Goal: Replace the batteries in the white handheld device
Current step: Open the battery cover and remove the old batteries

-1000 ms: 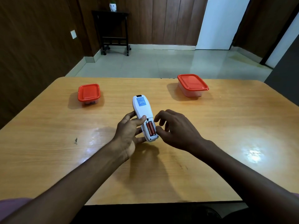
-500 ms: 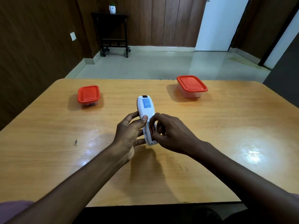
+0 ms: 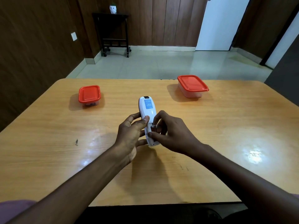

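Wooden surface [image 3: 226, 126]: white handheld device [image 3: 147, 110] gripped in left hand [image 3: 131, 136], back up; right hand [image 3: 171, 135] pinching battery [image 3: 153, 128] at open compartment.

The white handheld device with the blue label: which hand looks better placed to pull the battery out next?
Probably the right hand: its fingertips already pinch the battery in the open compartment, while the left hand is occupied gripping the white handheld device.

Two red-lidded containers [image 3: 89, 96] [image 3: 192, 86], one white device [image 3: 148, 109], two hands [image 3: 129, 135] [image 3: 174, 135]
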Demonstrator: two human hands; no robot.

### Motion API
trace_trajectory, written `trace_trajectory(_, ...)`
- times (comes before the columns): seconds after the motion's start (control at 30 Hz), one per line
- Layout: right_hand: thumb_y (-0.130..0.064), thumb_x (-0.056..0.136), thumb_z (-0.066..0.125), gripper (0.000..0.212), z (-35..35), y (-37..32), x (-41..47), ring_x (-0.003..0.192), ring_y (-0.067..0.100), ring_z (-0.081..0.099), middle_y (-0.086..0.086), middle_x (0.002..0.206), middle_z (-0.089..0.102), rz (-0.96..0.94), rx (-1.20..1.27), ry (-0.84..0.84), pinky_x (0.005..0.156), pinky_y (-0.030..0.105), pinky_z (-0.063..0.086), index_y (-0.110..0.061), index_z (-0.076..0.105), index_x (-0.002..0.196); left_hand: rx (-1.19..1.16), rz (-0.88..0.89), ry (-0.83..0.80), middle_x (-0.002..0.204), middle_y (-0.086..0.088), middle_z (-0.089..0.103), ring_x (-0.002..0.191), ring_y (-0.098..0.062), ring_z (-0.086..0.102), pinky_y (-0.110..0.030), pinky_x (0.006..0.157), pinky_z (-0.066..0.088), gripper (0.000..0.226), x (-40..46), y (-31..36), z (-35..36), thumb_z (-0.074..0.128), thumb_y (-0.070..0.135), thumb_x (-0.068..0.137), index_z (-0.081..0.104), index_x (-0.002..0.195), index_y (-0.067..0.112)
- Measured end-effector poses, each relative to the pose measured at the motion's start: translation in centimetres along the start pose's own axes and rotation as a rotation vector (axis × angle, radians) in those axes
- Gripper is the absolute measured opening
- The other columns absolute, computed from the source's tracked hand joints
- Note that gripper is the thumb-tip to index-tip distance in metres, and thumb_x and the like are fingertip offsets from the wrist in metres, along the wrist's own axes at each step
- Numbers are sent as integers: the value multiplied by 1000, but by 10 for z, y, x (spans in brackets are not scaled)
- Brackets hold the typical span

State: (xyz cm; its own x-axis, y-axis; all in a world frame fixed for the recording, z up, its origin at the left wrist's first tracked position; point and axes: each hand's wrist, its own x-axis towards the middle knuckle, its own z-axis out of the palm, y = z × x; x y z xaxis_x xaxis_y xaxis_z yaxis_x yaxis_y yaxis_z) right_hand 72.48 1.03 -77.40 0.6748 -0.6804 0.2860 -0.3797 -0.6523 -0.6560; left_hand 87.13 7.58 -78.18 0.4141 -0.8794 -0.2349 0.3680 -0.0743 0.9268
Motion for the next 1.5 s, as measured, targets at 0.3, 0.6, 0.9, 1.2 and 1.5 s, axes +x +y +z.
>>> trace_trajectory(0.3, -6, 77, 85, 24, -8, -4, 6, 67, 28, 73, 12, 81, 73, 212, 292, -24, 59, 42, 63, -6, 65, 91, -60, -33, 55, 99, -10, 78, 80, -28, 76, -58, 77, 60, 30, 3, 3, -2, 72, 17, 90, 65, 119, 23)
trace_trajectory(0.6, -10, 83, 72, 16, -17, 13, 10, 69, 7, 71, -2, 75, 75, 317, -123, -10, 62, 21, 52, -16, 74, 97, -112, -57, 115, 103, -6, 75, 89, -28, 72, -53, 75, 60, 28, 6, 8, -4, 70, 17, 91, 64, 118, 24)
trace_trajectory(0.9, -6, 87, 59, 27, 2, 16, 8, 91, 28, 65, 8, 102, 72, 119, -467, -53, 74, 41, 55, -10, 67, 112, -93, -57, 112, 103, -6, 76, 91, -28, 73, -49, 70, 61, 29, 4, 7, -3, 70, 18, 92, 64, 120, 24)
trace_trajectory(1.2, -30, 82, 71, 20, 9, -7, -2, 66, 11, 63, -4, 75, 71, 139, -180, 98, 64, 32, 53, -16, 68, 97, -93, -46, 85, 106, -13, 76, 94, -34, 75, -58, 74, 61, 31, -1, 8, 0, 73, 15, 89, 63, 118, 22)
trace_trajectory(1.5, -22, 71, 71, 33, 10, -12, -2, 62, 16, 68, -2, 68, 73, 214, -158, 141, 64, 35, 57, -15, 70, 103, -53, -43, 130, 101, -14, 76, 85, -33, 76, -50, 65, 62, 34, -2, 6, 2, 78, 17, 85, 63, 116, 19)
